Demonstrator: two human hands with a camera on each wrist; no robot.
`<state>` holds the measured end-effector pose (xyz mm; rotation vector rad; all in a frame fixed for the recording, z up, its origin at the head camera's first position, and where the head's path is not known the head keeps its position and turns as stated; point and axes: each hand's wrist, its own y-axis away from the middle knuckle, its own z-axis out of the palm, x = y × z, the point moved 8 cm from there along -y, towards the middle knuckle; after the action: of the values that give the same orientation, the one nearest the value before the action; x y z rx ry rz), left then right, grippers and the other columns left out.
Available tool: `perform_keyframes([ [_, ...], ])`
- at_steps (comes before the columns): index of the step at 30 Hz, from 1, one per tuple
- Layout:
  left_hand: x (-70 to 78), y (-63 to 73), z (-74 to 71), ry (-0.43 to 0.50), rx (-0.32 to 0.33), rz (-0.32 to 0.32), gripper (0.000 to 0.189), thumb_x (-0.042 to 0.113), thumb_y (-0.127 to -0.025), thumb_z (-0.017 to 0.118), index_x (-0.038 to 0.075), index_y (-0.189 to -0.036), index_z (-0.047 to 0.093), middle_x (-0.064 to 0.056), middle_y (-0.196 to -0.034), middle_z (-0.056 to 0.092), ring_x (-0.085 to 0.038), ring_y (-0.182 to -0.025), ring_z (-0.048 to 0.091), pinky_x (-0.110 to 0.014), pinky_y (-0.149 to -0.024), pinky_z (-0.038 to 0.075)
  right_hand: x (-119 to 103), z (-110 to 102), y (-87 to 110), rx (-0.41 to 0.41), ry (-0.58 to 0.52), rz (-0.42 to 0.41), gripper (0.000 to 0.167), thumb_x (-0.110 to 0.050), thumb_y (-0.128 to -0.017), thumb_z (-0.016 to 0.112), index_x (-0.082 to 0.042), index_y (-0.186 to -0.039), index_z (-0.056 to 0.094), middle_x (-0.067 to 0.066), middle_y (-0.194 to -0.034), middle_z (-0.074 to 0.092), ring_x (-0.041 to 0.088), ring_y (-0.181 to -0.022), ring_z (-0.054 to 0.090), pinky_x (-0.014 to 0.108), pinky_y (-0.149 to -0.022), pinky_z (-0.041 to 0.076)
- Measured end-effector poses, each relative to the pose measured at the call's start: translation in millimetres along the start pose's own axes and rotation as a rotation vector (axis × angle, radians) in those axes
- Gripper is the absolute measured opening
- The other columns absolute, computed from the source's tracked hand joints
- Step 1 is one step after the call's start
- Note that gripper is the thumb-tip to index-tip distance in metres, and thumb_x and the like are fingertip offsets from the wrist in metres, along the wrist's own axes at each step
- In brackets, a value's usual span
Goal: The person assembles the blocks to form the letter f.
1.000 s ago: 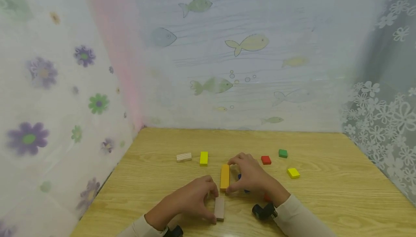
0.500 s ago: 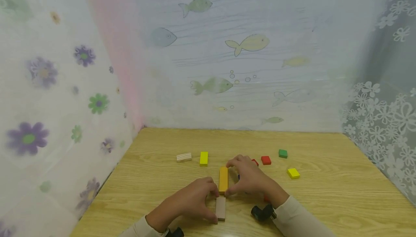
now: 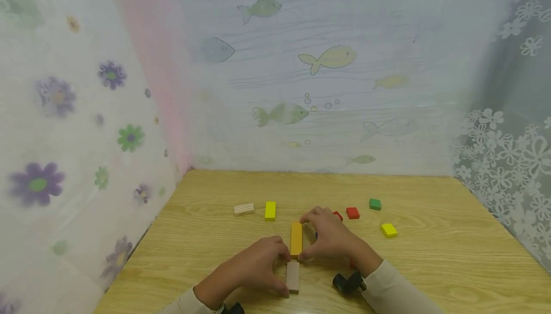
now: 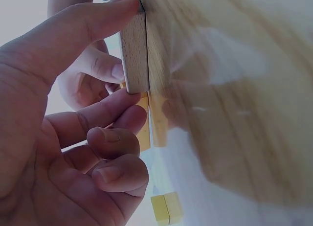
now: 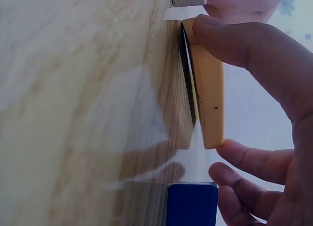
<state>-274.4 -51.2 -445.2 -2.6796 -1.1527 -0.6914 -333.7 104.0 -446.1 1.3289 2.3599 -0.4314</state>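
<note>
My left hand [image 3: 260, 263] pinches a plain wooden block [image 3: 292, 277] lengthwise, thumb at its near end and a finger at its far end. Its other fingers are curled loosely in the left wrist view. Just beyond, my right hand [image 3: 330, 235] holds an orange block [image 3: 296, 239] by its two ends between thumb and finger. The two blocks stand end to end, close together. In the right wrist view the orange block tilts, its far end raised off the table. A blue block [image 5: 191, 204] lies beside my right fingers, mostly hidden by that hand in the head view.
Farther back on the wooden table [image 3: 206, 189] lie a striped wooden block [image 3: 244, 209] and a yellow block [image 3: 270, 211]. To the right are a red block [image 3: 352, 213], a green block [image 3: 375, 204] and a smaller yellow block [image 3: 389, 230]. Another red block [image 3: 337, 216] is partly hidden.
The orange block, in my right hand, has shifted slightly left and toward me, closer to the plain block. My left hand and its block have edged slightly right. A red block shows past my right hand.
</note>
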Motion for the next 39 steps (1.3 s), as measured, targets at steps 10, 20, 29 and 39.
perform_keyframes([
  [10, -0.5, -0.7, 0.5, -0.005, -0.005, -0.02, 0.055, 0.052, -0.069, 0.095, 0.022, -0.11, 0.073, 0.015, -0.108, 0.06, -0.001, -0.097, 0.055, -0.021, -0.085, 0.051, 1.0, 0.5, 1.3, 0.006, 0.009, 0.0, 0.082, -0.062, -0.064, 0.093, -0.021, -0.13, 0.067, -0.001, -0.131, 0.057, 0.024, -0.119, 0.049, 0.051, -0.098, 0.046],
  [20, 1.4, 0.5, -2.0, -0.019, -0.019, -0.028, 0.061, 0.055, -0.068, 0.094, 0.021, -0.113, 0.073, 0.015, -0.11, 0.06, 0.0, -0.1, 0.055, -0.023, -0.089, 0.053, 2.7, -0.3, 2.2, -0.01, -0.013, -0.002, 0.08, -0.06, -0.066, 0.093, -0.022, -0.131, 0.067, 0.0, -0.133, 0.056, 0.026, -0.125, 0.049, 0.052, -0.101, 0.047],
  [29, 2.6, 6.4, -4.4, -0.035, -0.027, -0.018, 0.055, 0.052, -0.071, 0.093, 0.02, -0.113, 0.075, 0.015, -0.11, 0.061, -0.002, -0.102, 0.057, -0.024, -0.091, 0.053, 2.3, 2.2, 1.8, -0.032, -0.02, -0.01, 0.086, -0.066, -0.067, 0.09, -0.019, -0.135, 0.067, 0.002, -0.137, 0.055, 0.025, -0.124, 0.049, 0.051, -0.099, 0.049],
  [39, 3.8, 4.9, -4.7, -0.04, -0.015, -0.011, 0.049, 0.049, -0.073, 0.092, 0.021, -0.11, 0.076, 0.016, -0.107, 0.062, -0.001, -0.099, 0.057, -0.024, -0.09, 0.053, 1.4, 0.8, 2.3, -0.029, -0.048, -0.006, 0.081, -0.064, -0.068, 0.09, -0.019, -0.132, 0.069, 0.002, -0.137, 0.054, 0.023, -0.121, 0.048, 0.048, -0.095, 0.048],
])
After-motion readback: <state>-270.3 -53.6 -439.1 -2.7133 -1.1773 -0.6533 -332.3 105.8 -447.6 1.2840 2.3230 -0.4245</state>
